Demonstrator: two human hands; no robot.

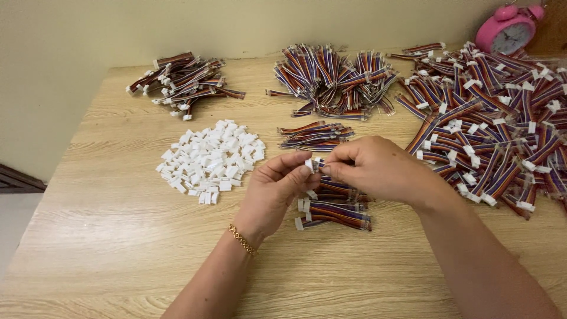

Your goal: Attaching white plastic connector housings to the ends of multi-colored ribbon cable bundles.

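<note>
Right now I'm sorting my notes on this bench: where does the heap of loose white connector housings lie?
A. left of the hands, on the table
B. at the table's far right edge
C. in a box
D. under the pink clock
A: the heap of white housings lies on the bare wooden table, left of the left hand and right hand.

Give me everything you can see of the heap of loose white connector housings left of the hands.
The heap of white connector housings is a loose, roughly round mound of small blocky shells, plastic by their look, with no wires in them. It lies on the wooden table, left of the left hand, which does not touch it. A few strays sit at its lower edge.
</note>
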